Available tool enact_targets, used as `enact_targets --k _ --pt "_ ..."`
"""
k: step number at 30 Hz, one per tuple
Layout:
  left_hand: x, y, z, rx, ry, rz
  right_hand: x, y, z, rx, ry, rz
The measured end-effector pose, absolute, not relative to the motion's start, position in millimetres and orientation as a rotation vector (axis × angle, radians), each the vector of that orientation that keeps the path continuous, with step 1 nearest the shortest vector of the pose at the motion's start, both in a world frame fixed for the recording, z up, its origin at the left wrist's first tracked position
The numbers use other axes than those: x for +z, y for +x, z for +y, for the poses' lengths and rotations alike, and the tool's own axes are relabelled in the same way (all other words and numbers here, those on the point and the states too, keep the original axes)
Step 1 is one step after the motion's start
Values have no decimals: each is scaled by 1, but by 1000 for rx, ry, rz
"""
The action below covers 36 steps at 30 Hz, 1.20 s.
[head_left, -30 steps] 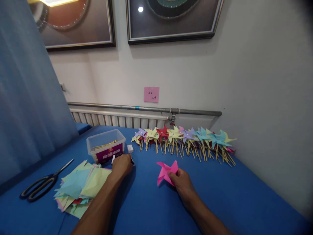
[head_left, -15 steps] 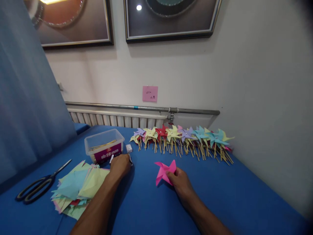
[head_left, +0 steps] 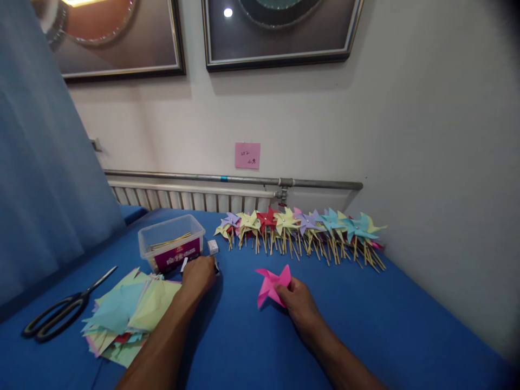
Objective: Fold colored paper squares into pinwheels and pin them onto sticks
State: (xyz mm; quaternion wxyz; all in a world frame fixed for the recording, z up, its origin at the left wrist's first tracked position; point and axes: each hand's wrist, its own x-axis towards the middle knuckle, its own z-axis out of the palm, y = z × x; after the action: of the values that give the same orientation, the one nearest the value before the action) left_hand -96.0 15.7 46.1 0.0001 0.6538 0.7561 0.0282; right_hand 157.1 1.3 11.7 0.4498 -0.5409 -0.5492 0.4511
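The right hand pinches a folded pink pinwheel against the blue bench; holding its centre flat would keep the folds together. At nine o'clock, the left hand curls over something small beside the plastic box; its label is unreadable.

Folded paper pinwheel: bright pink. Tabletop: solid blue. Finished pinwheel row: purple, yellow, red, light blue, some pink, on pale wooden sticks. Loose paper stack: pastel green, blue, yellow, pink. Plastic box: clear, magenta label. Scissors: black handles. Wall note: pink.
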Motion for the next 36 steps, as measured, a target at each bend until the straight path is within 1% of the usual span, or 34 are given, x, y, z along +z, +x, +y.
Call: enact_targets --k 11,15,18,21,24,27,36 --pt "57 -93 11 143 1992 2418 13 157 1 1108 -1367 -1358" --pt "63 -88 8 282 2026 2444 14 157 -1 1096 -1347 -1352" --pt "60 -74 5 379 2101 2282 11 157 1 1109 -1359 -1360" --pt "49 -53 1 275 2269 2008 6 158 6 1120 -1375 -1358" --pt "37 -38 -1 129 2397 1875 2 159 9 1112 -1355 -1353" --pt "31 -35 -2 99 2439 1847 2 160 8 1093 -1356 -1366" --pt "34 -39 0 77 2446 1872 9 160 5 1093 -1348 -1353"
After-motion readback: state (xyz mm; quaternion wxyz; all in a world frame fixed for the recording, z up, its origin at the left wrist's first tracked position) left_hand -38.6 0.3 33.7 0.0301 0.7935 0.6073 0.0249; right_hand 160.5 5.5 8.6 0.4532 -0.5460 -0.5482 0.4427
